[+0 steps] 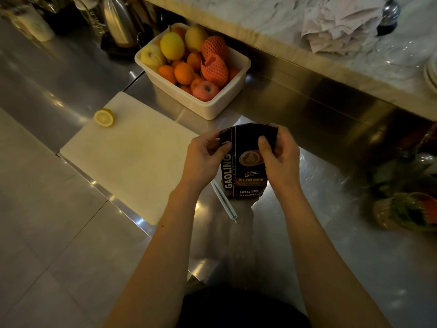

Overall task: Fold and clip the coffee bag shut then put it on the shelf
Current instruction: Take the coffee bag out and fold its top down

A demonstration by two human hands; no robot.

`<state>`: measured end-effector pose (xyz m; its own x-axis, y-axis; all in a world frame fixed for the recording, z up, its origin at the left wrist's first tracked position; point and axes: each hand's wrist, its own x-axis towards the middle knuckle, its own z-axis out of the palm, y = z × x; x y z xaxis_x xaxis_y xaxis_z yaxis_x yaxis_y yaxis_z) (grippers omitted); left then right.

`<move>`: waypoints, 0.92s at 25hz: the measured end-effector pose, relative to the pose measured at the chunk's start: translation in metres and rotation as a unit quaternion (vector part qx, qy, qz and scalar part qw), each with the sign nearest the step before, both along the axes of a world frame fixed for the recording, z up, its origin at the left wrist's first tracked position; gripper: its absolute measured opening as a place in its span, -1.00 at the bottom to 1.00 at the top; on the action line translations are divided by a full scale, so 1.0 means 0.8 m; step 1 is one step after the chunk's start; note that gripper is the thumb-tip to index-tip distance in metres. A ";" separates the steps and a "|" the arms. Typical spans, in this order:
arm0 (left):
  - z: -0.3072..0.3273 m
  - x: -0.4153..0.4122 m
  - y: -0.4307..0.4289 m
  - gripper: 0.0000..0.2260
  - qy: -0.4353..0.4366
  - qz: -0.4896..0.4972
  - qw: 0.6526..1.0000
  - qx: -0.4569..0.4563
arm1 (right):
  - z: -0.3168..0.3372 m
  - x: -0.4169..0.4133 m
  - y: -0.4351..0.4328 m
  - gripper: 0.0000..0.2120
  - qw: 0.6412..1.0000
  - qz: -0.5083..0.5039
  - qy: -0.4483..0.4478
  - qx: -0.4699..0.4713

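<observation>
A dark coffee bag (246, 166) is seen standing upright on the steel counter (331, 233), just below the centre of the frame, with its printed front turned toward the camera. Its top edge is held on both sides: the left hand (203, 159) is closed on the upper left corner, and the right hand (279, 159) is closed on the upper right, with the thumb pressed on the front face and the fingers wrapped behind. The top of the bag appears bent over, though how far it is folded cannot be told. A long white sealing clip (224, 202) is seen lying on the counter just left of the bag's base, untouched. A white cutting board (132, 159) is placed to the left, with a halved lemon (104, 117) near its upper left corner. A white tub (212, 107) filled with fruit is set above the centre, well apart from the bag.
</observation>
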<state>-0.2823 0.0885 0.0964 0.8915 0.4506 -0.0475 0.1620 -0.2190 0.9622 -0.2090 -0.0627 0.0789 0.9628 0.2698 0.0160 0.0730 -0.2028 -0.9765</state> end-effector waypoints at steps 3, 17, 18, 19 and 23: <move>0.001 0.010 -0.008 -0.83 0.006 0.030 0.998 0.057 | 0.010 0.011 -0.002 -0.83 0.993 0.020 -0.094 -0.065; -0.010 0.006 0.011 -0.61 0.014 -0.086 0.996 0.027 | 0.002 0.040 -0.034 -0.68 0.991 0.106 0.020 -0.081; -0.015 0.006 0.010 -0.59 0.023 -0.062 0.997 0.028 | -0.003 0.042 -0.034 -0.66 0.992 0.103 0.026 -0.069; -0.018 0.006 0.008 -0.57 0.027 -0.040 0.998 0.026 | -0.007 0.044 -0.034 -0.67 0.993 0.101 0.031 -0.055; -0.020 0.004 0.003 -0.57 0.041 -0.014 0.999 -0.030 | -0.018 0.047 -0.038 -0.66 0.994 0.099 0.024 -0.035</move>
